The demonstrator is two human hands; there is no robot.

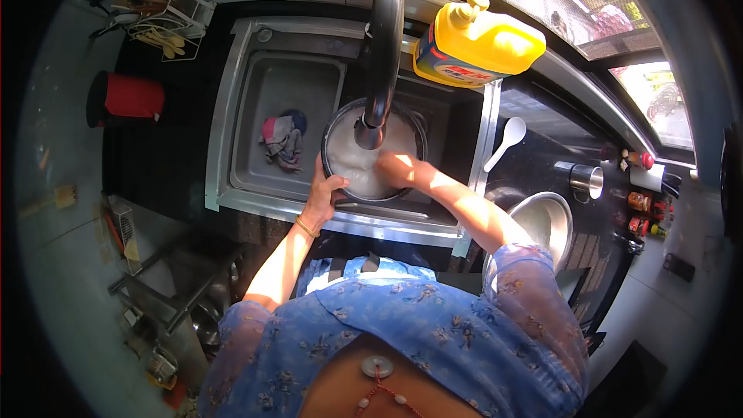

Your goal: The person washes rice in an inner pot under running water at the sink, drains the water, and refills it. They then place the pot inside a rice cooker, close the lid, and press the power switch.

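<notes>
A round dark-rimmed pot (424,143) stands over the right part of the double sink, beneath the faucet. Cloudy white water (352,156) fills much of it; what lies under the surface is hidden. My left hand (321,195) grips the pot's near left side, thumb over the rim. Inside the pot, my right hand (402,169) dips into the water on the right, its fingers hidden and smeared. The black faucet (385,39) arches over the pot, its spout just above the water.
A crumpled cloth (285,147) lies in the left sink basin (259,89). Behind the sink stands a yellow pump jug (484,42). On the right counter are a white spoon (508,142), a metal bowl (563,224) and a metal cup (588,179). A utensil rack (190,19) sits far left.
</notes>
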